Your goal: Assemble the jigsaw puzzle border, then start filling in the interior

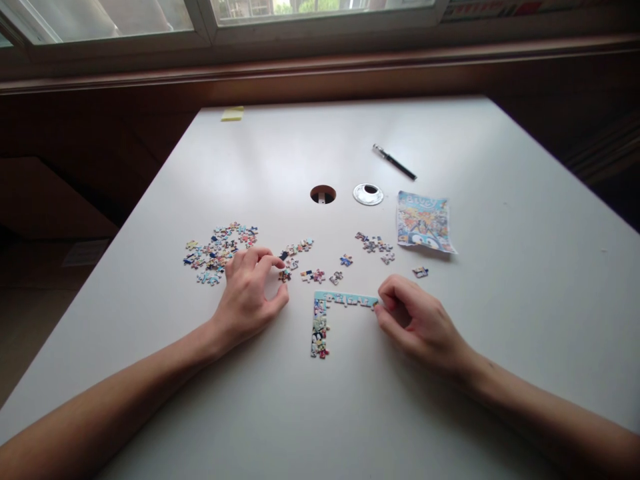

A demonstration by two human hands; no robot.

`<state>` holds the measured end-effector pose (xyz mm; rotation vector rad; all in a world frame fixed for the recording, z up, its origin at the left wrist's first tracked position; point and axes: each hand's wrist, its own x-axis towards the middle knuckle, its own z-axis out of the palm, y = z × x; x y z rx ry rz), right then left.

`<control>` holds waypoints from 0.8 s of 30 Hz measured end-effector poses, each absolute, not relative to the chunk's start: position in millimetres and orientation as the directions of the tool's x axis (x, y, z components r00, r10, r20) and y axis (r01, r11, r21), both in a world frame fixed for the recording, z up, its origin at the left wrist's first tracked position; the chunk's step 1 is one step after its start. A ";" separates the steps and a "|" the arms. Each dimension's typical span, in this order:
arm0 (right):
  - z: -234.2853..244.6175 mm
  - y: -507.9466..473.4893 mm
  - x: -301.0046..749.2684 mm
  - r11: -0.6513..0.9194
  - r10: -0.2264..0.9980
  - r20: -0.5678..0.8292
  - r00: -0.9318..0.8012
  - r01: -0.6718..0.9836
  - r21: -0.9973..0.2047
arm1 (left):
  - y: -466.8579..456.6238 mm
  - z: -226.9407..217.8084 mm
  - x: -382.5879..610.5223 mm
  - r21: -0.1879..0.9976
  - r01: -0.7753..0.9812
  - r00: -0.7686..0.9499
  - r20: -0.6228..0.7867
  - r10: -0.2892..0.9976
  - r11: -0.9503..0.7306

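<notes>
An L-shaped puzzle border (320,327) of joined pieces lies flat, with a light blue top row and a colourful left column. My right hand (420,323) is at the right end of the top row, thumb and forefinger pinched on a puzzle piece (376,304) that they partly hide. Left of the border, my left hand (253,283) rests with thumb and forefinger apart, close around a small dark puzzle piece (285,275). Behind its knuckles spreads a pile of loose puzzle pieces (210,257), partly covered by the hand.
Loose pieces (313,275) and a further cluster (375,244) lie beyond the border. A printed picture sheet (424,223) is at right. Farther back are a black pen (395,162), a metal ring cover (368,195), a round table hole (323,195) and a yellow note (233,114).
</notes>
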<state>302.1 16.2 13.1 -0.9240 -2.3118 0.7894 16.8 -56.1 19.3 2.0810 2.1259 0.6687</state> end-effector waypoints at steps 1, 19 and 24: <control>13.1 15.9 302.0 0.596 0.737 0.250 -0.629 0.430 -0.678 | -56.2 19.1 16.8 0.366 0.930 -0.065 0.233 0.970 -0.026; 14.4 15.3 301.3 0.572 0.752 0.241 -0.613 0.427 -0.700 | -54.9 16.5 14.2 0.354 0.934 -0.031 0.210 0.977 -0.046; 14.6 15.0 301.4 0.567 0.755 0.238 -0.611 0.426 -0.705 | -55.2 16.8 14.9 0.351 0.934 -0.015 0.207 0.978 -0.060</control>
